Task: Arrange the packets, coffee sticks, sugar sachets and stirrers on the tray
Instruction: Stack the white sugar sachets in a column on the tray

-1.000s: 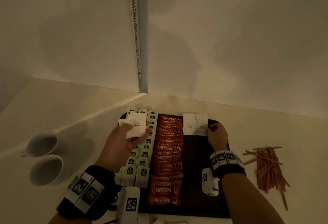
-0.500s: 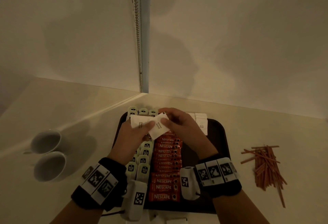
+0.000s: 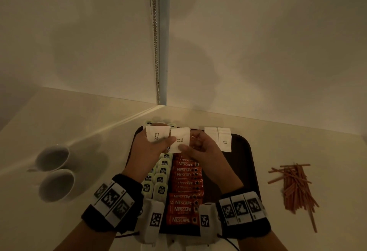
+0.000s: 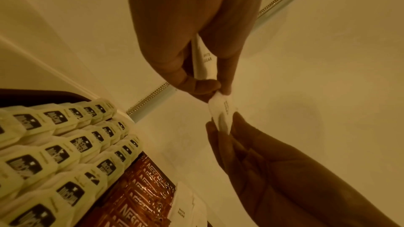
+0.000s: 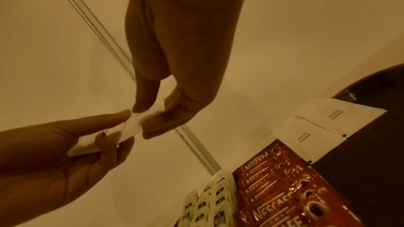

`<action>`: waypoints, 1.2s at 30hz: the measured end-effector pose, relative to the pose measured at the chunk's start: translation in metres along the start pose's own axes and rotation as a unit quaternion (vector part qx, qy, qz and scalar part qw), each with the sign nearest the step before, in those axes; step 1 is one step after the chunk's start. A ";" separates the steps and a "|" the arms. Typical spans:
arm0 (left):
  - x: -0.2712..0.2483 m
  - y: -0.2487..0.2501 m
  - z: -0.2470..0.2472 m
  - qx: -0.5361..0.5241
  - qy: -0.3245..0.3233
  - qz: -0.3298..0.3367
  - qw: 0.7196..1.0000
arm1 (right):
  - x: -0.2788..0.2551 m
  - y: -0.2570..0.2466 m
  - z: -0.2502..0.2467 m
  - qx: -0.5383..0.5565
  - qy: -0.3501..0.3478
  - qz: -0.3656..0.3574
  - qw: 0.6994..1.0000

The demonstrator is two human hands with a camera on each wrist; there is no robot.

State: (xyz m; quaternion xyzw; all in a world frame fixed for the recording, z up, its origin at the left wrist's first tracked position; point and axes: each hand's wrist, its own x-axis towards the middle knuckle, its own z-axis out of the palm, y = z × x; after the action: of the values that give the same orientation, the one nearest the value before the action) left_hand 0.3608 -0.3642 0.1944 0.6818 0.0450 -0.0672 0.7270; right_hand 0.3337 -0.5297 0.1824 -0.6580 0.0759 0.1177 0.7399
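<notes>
Head view: on the tray (image 3: 250,163), pale packets (image 3: 161,179) and Nescafe coffee sticks (image 3: 185,191) lined up in rows, a few white sugar sachets (image 3: 224,141) laid at the far right; stirrers (image 3: 296,189) heaped on the surface, off the tray. Roughly halfway, by judgement. Left hand (image 3: 151,151) pinching a small stack (image 3: 156,136), right hand (image 3: 200,151) pinching one sachet (image 3: 180,139) from it, above the tray. Wrist views: thumb-and-finger grips underneath; no stirrers, no cups (image 3: 53,173).

We see on the tray (image 3: 250,159): tea packets (image 3: 160,179) left | Nescafé sticks (image 3: 185,193) middle | sugar sachets (image 3: 224,141) far right corner | stirrers (image 3: 296,187) right of tray | cups (image 3: 54,171) left of tray
</notes>
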 end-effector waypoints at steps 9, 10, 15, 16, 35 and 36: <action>-0.003 -0.006 0.001 -0.082 -0.002 -0.079 0.993 | -0.001 0.025 -0.028 -0.049 0.122 0.002 0.991; -0.003 -0.007 -0.002 -0.127 0.000 -0.103 0.987 | 0.002 0.032 -0.040 -0.082 0.163 0.005 0.983; -0.003 -0.007 -0.013 -0.258 0.013 -0.166 0.952 | 0.025 0.066 -0.089 -0.248 0.336 0.057 0.907; -0.003 -0.007 -0.014 -0.268 0.013 -0.167 0.949 | 0.029 0.070 -0.092 -0.266 0.340 0.071 0.899; 0.001 -0.009 -0.018 -0.328 -0.011 -0.180 0.927 | 0.054 0.089 -0.087 -0.277 0.365 0.072 0.886; 0.001 -0.009 -0.018 -0.307 -0.010 -0.172 0.936 | 0.054 0.086 -0.086 -0.277 0.366 0.070 0.885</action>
State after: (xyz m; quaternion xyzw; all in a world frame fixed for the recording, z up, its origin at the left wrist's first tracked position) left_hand 0.3605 -0.3471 0.1840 0.4064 0.1727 -0.1807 0.8788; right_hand 0.3653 -0.6018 0.0749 -0.8256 0.3515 -0.0644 0.4368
